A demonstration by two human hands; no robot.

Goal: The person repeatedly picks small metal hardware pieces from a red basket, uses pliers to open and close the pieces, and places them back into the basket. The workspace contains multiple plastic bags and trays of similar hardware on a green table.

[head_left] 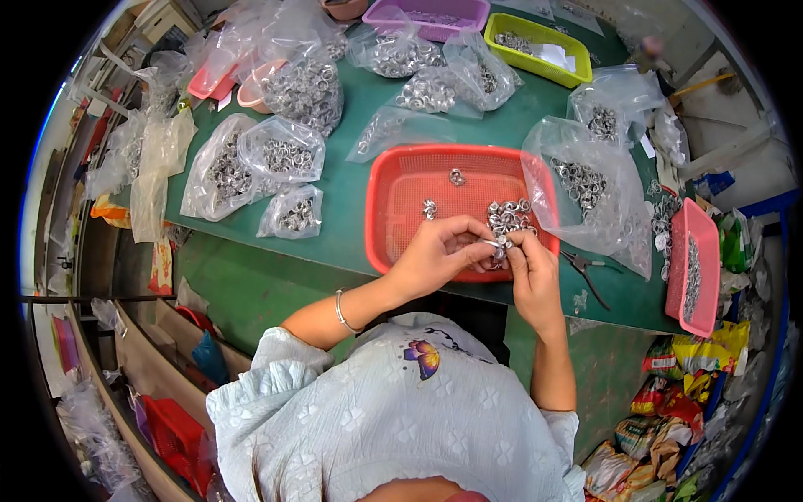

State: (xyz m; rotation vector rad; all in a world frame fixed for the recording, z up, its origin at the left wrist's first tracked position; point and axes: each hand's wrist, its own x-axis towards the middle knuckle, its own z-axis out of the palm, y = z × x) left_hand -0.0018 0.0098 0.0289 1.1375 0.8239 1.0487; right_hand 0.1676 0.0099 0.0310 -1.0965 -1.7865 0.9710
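Observation:
Over the near right part of a red plastic basket (378, 209), my hands meet at a small shiny silver metal piece (501, 241), seemingly ring-like. My left hand (445, 253) pinches it from the left. On its right side my right hand (535, 269) also has thumb and fingers closed on it. Fingers hide part of the piece. Just beyond lies a pile of similar silver pieces (508, 216) in the basket. Two smaller clusters sit apart from it: one cluster (456, 176) near the far side, another cluster (429, 208) near the middle.
Pliers (585, 274) lie right of the basket on the green table (343, 238). A clear bag of metal pieces (581, 186) overlaps the basket's right rim. More filled bags (219, 171) lie left. A pink basket (707, 276) stands at the right edge; purple and yellow-green baskets (535, 63) stand far back.

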